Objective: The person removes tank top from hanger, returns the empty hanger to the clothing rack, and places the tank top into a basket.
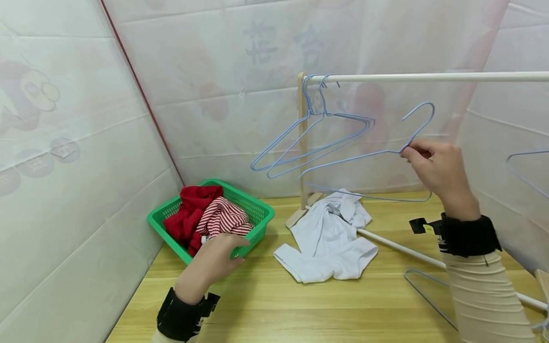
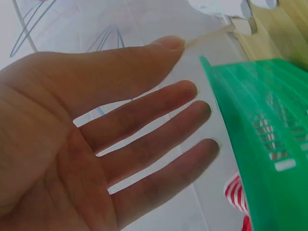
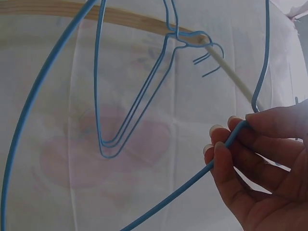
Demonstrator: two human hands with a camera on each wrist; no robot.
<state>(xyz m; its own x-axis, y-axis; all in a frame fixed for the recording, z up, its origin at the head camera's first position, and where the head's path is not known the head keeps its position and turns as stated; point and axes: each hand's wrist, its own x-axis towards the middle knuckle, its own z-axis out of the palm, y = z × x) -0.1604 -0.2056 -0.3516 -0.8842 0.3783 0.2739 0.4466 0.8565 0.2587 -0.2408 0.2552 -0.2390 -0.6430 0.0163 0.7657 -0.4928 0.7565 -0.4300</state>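
Observation:
A blue wire hanger (image 1: 433, 112) is pinched by my right hand (image 1: 442, 174) at the neck, just under the hook. It is held in the air below the white rail (image 1: 411, 77). In the right wrist view, thumb and fingertips meet on the hanger's wire (image 3: 168, 198). My left hand (image 1: 218, 259) is over the near right edge of a green basket (image 1: 171, 247), holding nothing. Its fingers look straight and spread in the left wrist view, beside the basket wall (image 2: 274, 187). Inside the basket lie a red garment (image 1: 188, 214) and a red-and-white striped one (image 1: 223, 219).
Several blue hangers (image 1: 310, 112) hang at the rail's left end, near a wooden post (image 1: 302, 143). A white garment (image 1: 330, 257) lies spread on the wooden table beside a lower white bar (image 1: 399, 249). Another hanger (image 1: 429, 300) is near my right forearm.

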